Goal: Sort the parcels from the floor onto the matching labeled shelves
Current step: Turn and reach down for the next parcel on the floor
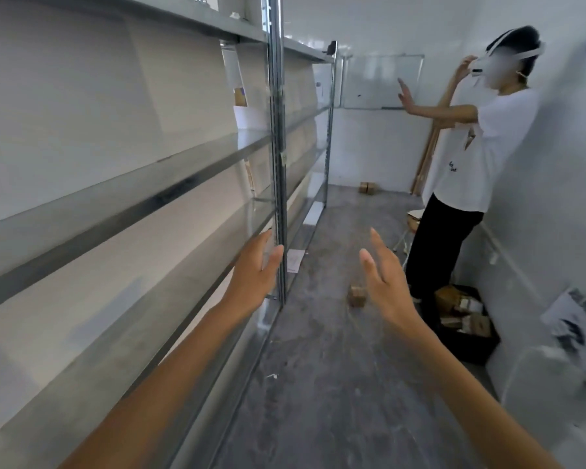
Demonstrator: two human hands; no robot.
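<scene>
Both my arms stretch forward with straight fingers and hold nothing. My left hand (pixel 256 269) hovers beside the upright post of the metal shelving (pixel 149 184) that runs along the left. My right hand (pixel 384 275) is raised over the aisle floor. A small brown cardboard parcel (pixel 357 296) lies on the concrete floor just beyond and between my hands. Two more small parcels (pixel 368 187) sit on the floor by the far wall. A black crate (pixel 467 343) on the right holds several brown parcels.
Another person (pixel 471 154) in a white shirt and headset stands against the right wall, one arm stretched toward the aisle. Papers (pixel 294 260) lie by the shelf's foot. A whiteboard (pixel 381 82) hangs at the back. Wooden boards lean in the far corner.
</scene>
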